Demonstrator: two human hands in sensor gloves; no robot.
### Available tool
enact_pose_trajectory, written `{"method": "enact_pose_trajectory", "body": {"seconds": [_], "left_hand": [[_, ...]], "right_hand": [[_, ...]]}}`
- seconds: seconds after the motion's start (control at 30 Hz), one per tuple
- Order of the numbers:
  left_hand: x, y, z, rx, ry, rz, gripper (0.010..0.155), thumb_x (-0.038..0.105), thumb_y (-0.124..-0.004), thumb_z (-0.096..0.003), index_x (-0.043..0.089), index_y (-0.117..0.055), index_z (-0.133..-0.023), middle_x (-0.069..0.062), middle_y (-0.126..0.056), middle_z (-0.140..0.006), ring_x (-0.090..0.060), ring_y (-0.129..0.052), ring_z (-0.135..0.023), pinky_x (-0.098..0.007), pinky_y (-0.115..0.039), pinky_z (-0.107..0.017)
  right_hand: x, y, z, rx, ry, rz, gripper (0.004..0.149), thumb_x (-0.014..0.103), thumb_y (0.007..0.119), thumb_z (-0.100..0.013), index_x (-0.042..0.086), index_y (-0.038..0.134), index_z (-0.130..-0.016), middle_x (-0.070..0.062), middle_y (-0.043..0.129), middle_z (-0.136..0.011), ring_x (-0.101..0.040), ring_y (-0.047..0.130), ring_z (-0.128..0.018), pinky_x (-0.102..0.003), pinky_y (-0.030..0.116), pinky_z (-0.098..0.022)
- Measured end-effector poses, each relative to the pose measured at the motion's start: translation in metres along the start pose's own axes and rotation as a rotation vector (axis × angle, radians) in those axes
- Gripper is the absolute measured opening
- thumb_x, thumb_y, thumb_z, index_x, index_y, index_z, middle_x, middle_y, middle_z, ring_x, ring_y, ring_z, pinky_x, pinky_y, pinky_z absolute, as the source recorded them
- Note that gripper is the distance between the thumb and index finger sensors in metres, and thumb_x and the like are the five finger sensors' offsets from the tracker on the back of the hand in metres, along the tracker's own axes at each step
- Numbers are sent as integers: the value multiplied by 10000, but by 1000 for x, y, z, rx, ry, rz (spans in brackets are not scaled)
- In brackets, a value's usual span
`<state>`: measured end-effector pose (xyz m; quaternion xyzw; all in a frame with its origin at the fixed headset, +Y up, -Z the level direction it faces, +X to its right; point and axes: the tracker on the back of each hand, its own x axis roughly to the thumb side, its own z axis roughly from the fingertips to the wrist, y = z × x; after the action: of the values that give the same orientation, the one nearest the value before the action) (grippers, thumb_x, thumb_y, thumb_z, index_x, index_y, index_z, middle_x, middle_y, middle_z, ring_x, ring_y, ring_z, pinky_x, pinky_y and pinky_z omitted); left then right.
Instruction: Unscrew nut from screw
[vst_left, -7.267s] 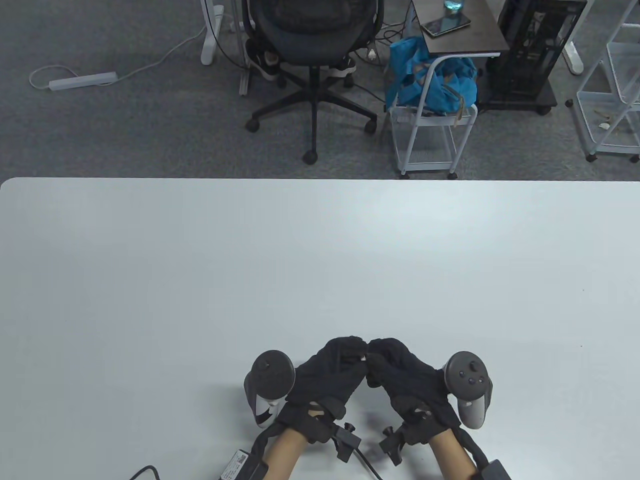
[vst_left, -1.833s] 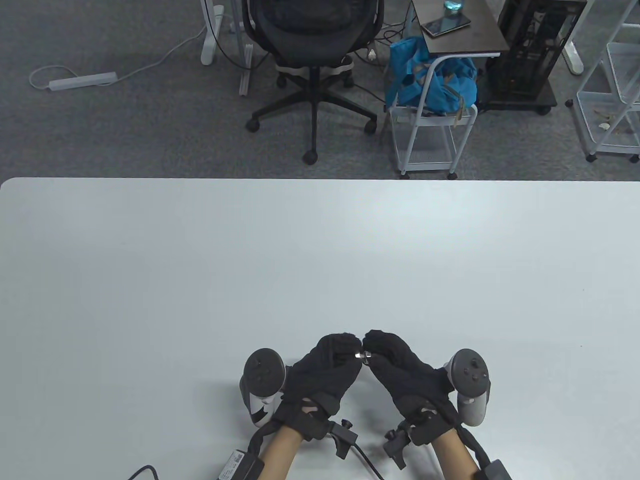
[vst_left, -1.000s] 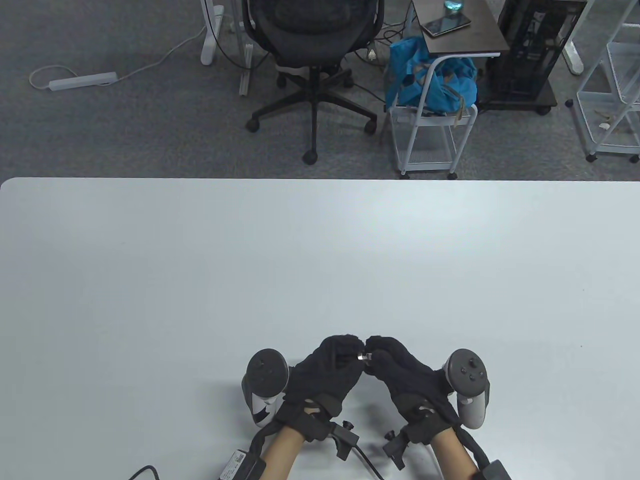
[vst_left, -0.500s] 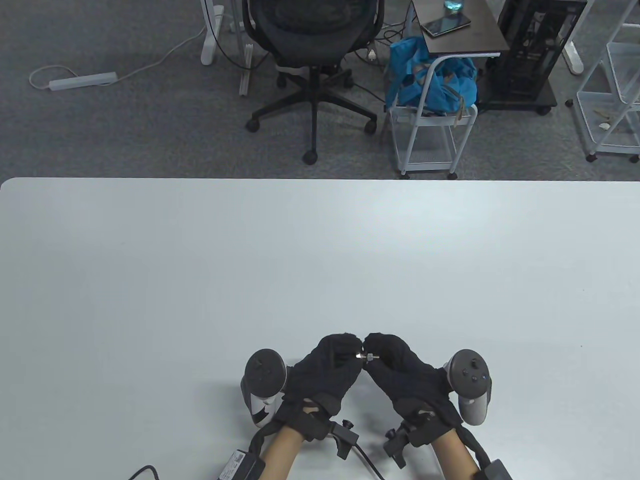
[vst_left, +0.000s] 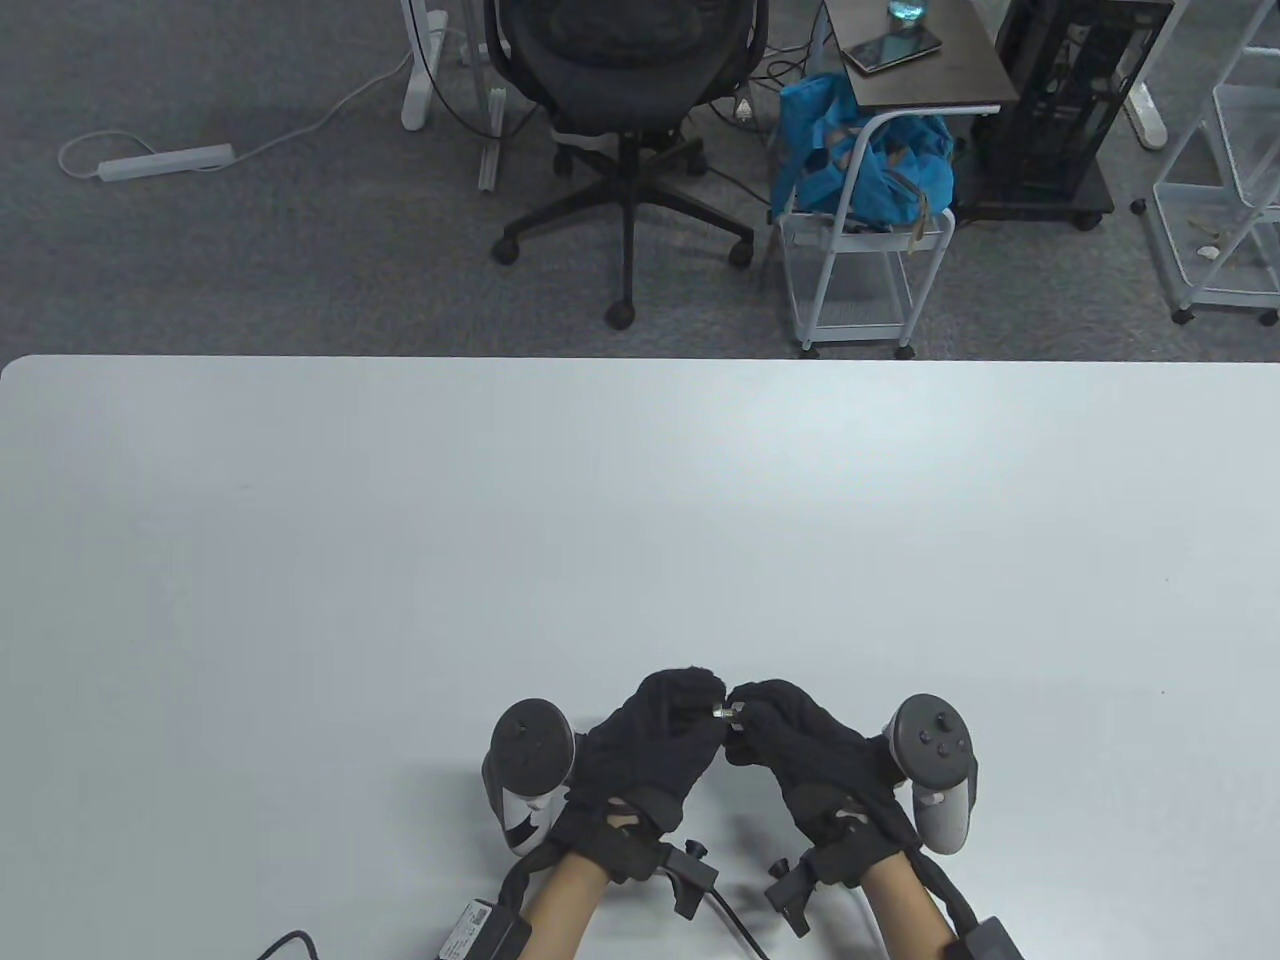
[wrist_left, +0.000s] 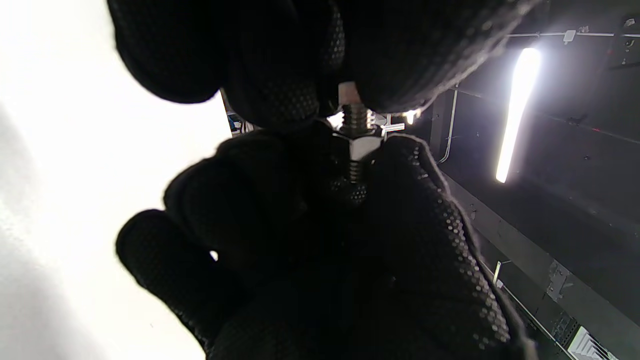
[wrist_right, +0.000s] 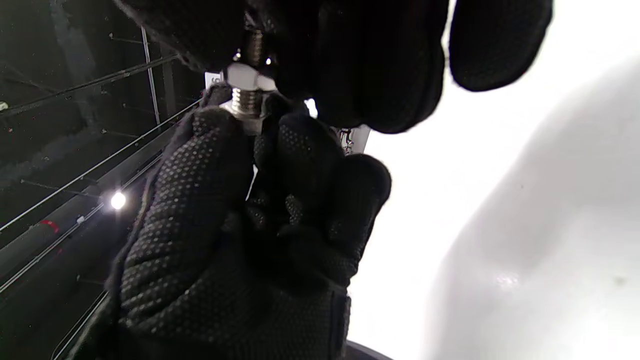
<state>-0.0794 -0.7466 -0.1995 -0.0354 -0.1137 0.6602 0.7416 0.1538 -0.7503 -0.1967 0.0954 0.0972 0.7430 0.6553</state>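
A small metal screw (vst_left: 719, 712) with a hex nut on it is held between both hands, low over the table's near edge. My left hand (vst_left: 703, 706) pinches the screw's head end; in the left wrist view its fingers (wrist_left: 280, 95) close on the head above the thread (wrist_left: 355, 117). My right hand (vst_left: 746, 708) pinches the nut (wrist_left: 358, 146). In the right wrist view the nut (wrist_right: 248, 77) sits under my right fingers (wrist_right: 320, 55), with thread (wrist_right: 244, 102) running down into the left glove (wrist_right: 210, 165). A short thread end (wrist_left: 354, 170) sticks out past the nut.
The white table (vst_left: 640, 520) stretches away in front of the hands. Cables and a small box (vst_left: 470, 925) lie at the near edge by my left wrist. An office chair (vst_left: 625, 120) and a cart (vst_left: 860, 250) stand on the floor beyond the table.
My right hand has rolled on the nut and closed in on the left hand, so less of the screw shows between them than half a second ago. The left hand has stayed put.
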Motion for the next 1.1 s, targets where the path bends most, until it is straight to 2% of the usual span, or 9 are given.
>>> {"method": "enact_pose_trajectory", "body": {"seconds": [0.13, 0.27, 0.33, 0.4, 0.53, 0.6, 0.7, 0.97, 1.1], "left_hand": [[-1, 0, -1, -3, 6, 2, 464, 338, -887, -463, 266, -784, -910, -114, -896, -862, -246, -977, -608, -537, -833, -542], [-1, 1, 0, 8, 8, 21, 466, 339, -887, -463, 266, -782, -910, -114, -895, -862, -242, -980, -604, -537, -833, -541], [-1, 1, 0, 9, 8, 24, 464, 337, -888, -463, 265, -785, -909, -115, -895, -861, -242, -979, -605, -537, -832, -542], [0, 1, 0, 6, 7, 19, 464, 338, -887, -464, 267, -783, -910, -111, -894, -864, -241, -978, -607, -536, -832, -543], [0, 0, -1, -2, 2, 5, 464, 337, -889, -462, 267, -785, -909, -113, -896, -862, -241, -980, -604, -536, -834, -541], [-1, 0, -1, -5, 1, 2, 464, 338, -887, -463, 267, -784, -909, -113, -894, -863, -245, -976, -609, -536, -833, -542], [-1, 0, -1, -2, 0, -8, 464, 336, -886, -463, 265, -784, -911, -115, -894, -864, -248, -973, -611, -539, -829, -543], [-2, 0, -1, 6, 10, 9, 465, 340, -885, -463, 266, -784, -910, -115, -895, -861, -243, -978, -604, -537, -832, -540], [-2, 0, 0, 3, 10, 4, 464, 340, -884, -465, 266, -783, -911, -114, -892, -864, -241, -977, -606, -536, -832, -541]], "right_hand": [[4, -1, 0, -2, -51, -35, 531, 335, 764, -557, 100, 639, -1016, -135, 824, -848, -372, 882, -685, -625, 720, -582], [8, -2, 1, -11, -83, 10, 530, 301, 802, -541, 194, 636, -1033, -140, 722, -964, -392, 797, -816, -642, 672, -630], [7, -1, 1, -5, -78, -22, 556, 317, 802, -543, 200, 621, -1055, -174, 659, -1018, -428, 731, -872, -662, 632, -640], [4, -1, 1, -6, -57, -26, 611, 412, 751, -564, 157, 569, -1089, -213, 611, -1044, -466, 686, -890, -676, 604, -635], [-4, -1, 2, -41, 22, -10, 659, 543, 662, -575, 58, 677, -1020, -235, 785, -914, -485, 815, -749, -684, 653, -570], [-5, 0, 0, -17, 21, -13, 581, 511, 664, -579, 60, 765, -932, -181, 892, -778, -423, 905, -622, -656, 709, -538], [-2, 2, 0, -36, 1, 14, 543, 460, 691, -572, 51, 754, -923, -148, 906, -735, -380, 925, -574, -629, 740, -531], [8, 0, 1, -23, -78, 30, 541, 319, 805, -541, 167, 641, -1033, -139, 742, -954, -397, 804, -807, -642, 677, -622], [6, 1, 1, -17, -58, 8, 624, 403, 773, -553, 140, 578, -1085, -210, 622, -1041, -462, 696, -885, -675, 610, -632]]}}
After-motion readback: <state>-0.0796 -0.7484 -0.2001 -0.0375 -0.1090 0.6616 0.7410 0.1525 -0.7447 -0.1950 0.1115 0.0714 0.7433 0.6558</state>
